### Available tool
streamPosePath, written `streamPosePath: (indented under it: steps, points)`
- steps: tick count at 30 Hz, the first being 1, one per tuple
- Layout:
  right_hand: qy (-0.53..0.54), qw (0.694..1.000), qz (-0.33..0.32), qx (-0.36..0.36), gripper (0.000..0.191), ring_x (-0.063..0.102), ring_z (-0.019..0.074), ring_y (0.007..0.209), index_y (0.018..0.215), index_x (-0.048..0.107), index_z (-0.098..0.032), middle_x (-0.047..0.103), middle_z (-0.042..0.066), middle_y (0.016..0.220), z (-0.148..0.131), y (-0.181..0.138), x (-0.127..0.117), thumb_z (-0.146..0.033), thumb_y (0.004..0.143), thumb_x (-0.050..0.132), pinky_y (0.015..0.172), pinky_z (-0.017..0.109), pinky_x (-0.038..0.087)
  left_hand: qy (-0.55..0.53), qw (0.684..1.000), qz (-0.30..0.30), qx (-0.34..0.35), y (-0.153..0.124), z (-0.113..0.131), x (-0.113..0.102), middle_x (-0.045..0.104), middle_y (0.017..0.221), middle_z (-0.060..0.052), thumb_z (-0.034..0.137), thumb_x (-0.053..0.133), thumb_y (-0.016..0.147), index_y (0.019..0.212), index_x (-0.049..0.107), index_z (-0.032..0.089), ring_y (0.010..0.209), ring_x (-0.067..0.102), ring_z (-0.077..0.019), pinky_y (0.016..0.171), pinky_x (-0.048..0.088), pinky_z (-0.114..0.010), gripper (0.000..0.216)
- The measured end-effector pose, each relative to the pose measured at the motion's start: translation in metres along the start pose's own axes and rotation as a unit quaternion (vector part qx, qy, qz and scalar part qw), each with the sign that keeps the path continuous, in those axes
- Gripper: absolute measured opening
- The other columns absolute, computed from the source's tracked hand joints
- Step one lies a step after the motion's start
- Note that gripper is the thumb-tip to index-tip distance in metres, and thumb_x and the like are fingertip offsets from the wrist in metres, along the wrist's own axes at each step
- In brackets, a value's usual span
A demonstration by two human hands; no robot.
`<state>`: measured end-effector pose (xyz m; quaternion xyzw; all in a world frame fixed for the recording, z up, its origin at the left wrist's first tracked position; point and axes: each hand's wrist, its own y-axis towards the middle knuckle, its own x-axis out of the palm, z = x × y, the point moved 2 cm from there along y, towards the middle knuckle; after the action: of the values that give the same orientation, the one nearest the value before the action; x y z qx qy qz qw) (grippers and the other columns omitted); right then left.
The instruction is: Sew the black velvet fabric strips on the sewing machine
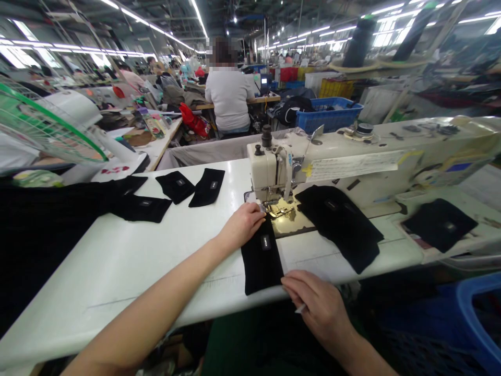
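A black fabric piece (263, 261) with a small grey label lies flat in front of the sewing machine (270, 177), its far end near the presser foot (279, 210). My left hand (245, 222) is closed, pinching that far end just left of the foot. At the piece's near right corner, my right hand (319, 303) has its fingers pressed together on the edge. A small pale tip pokes out below those fingers; what it belongs to is hidden. Right of the needle area rests a stack of similar black pieces (336, 224).
More labelled black pieces (207, 187) lie on the left of the white table (168, 271), another (444, 224) at far right. Dark cloth (43, 230) covers the left edge. A fan (50, 120) stands behind. A blue basket (465, 313) is below right. Ahead sits a person (229, 99).
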<state>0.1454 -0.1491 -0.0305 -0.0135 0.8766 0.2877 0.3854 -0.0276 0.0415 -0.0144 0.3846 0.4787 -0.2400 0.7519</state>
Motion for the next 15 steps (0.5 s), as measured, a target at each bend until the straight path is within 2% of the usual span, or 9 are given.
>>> streamPosePath:
  steps: [5, 15]
  points:
    - [-0.033, 0.999, -0.003, 0.010, 0.025, 0.070, 0.0211, 0.091, 0.107, 0.066, -0.018, 0.071, 0.010, 0.103, 0.0008, 0.0024, 0.0037, -0.009, 0.094, 0.047, 0.080, 0.033, 0.058, 0.005, 1.000, 0.007, -0.001, 0.0019, -0.0051, 0.0030, 0.062, 0.092, -0.009, 0.023, 0.051, 0.098, 0.098, 0.073, 0.016, 0.087, 0.057, -0.0213, 0.082, 0.050, -0.035, 0.024]
    - [-0.068, 0.998, -0.010, -0.013, 0.020, 0.067, 0.0197, 0.086, 0.108, 0.061, -0.015, 0.069, 0.010, 0.101, -0.0023, 0.0052, 0.0029, -0.013, 0.098, 0.043, 0.075, 0.030, 0.054, 0.009, 1.000, 0.018, 0.023, 0.0009, -0.0070, 0.0033, 0.061, 0.093, -0.009, 0.021, 0.049, 0.099, 0.101, 0.071, 0.015, 0.087, 0.054, -0.0208, 0.082, 0.050, -0.035, 0.023]
